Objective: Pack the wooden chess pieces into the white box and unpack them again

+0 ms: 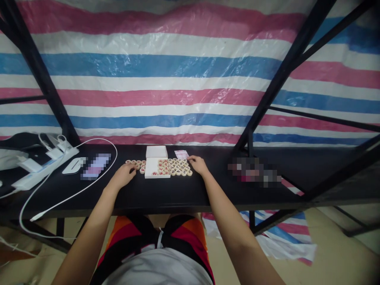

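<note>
Our left hand (126, 174), fingers parted, lies at the discs (142, 171) left of centre; we cannot tell whether our right hand (198, 164) grips. We judge discs light, hard; pinch rims.

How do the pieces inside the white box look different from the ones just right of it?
The boxed pieces bear red marks; the right-side pieces bear dark ones. The boxed pieces lie inside the white box; the right-side pieces lie on the black table. Both are pale and round.
</note>
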Available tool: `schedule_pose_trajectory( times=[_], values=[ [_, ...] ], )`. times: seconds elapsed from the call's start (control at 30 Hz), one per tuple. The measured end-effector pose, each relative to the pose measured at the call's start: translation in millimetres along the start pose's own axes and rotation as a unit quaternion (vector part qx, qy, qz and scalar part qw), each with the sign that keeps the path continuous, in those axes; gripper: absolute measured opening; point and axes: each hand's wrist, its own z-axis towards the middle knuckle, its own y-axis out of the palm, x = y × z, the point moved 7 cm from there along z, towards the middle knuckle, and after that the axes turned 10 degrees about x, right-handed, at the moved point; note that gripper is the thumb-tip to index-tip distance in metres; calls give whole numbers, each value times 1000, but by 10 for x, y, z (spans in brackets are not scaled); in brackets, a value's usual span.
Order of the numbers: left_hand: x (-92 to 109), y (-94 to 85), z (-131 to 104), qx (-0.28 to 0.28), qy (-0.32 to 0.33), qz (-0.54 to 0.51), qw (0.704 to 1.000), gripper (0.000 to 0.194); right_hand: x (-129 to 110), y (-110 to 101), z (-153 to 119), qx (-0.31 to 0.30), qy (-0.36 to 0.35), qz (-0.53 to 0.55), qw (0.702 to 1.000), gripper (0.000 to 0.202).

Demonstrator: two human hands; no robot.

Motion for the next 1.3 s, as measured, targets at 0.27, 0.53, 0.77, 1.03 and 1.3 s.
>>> schedule_pose_trajectory(
  times=[0.27,0.53,0.77,1.03,1.3],
  values=[
    [-90,63,-20,0,4,4,1000,31,9,7,5,1,-3,0,1000,28],
    [505,-8,-41,18,123,34,992,32,8,7,2,1,0,4,1000,27],
    [859,201,-146,-42,205,46,977,42,15,13,7,1,0,9,1000,27],
    [847,324,-163,-54,221,64,972,40,14,22,11,0,-4,4,1000,27],
    [839,277,-139,-36,222,55,973,33,-3,8,3,-1,-9,-2,1000,26]
  ],
)
